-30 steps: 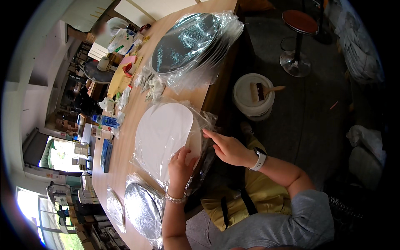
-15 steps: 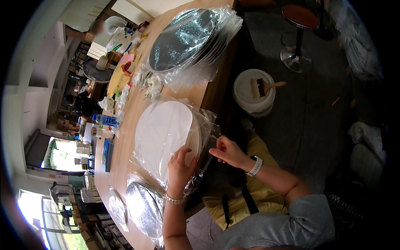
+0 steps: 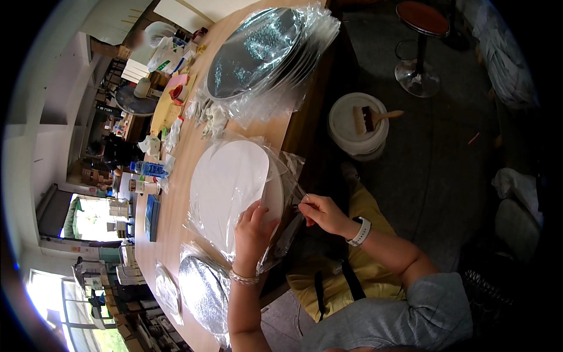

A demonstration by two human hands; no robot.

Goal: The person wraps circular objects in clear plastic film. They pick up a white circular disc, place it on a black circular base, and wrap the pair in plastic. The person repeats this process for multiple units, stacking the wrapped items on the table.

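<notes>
Clear, crinkled plastic bag (image 3: 289,166), edge pinched between closed fingers of right hand (image 3: 320,212). Left hand (image 3: 251,229), thumb and fingers apart, rests on flat white round disc (image 3: 227,176) under film, near counter edge. Nearby, shiny silver round disc (image 3: 202,287); farther, glossy dark round disc (image 3: 252,56), plastic-wrapped. Pale wood-grain counter (image 3: 171,217). Dark floor (image 3: 440,170): white round bucket (image 3: 345,132), red-topped stool (image 3: 421,19).

Table (image 3: 176,205): pale wood-grain top. Along near edge, stack of dark shiny discs (image 3: 249,56) in clear plastic; white discs (image 3: 226,176), also in clear plastic; wrapped silver disc (image 3: 202,287), smaller wrapped round packet (image 3: 168,288) just beside. Farther across: crumpled whitish gloves (image 3: 212,119), blue-capped bottle (image 3: 151,169), flat blue object (image 3: 152,216).
</notes>
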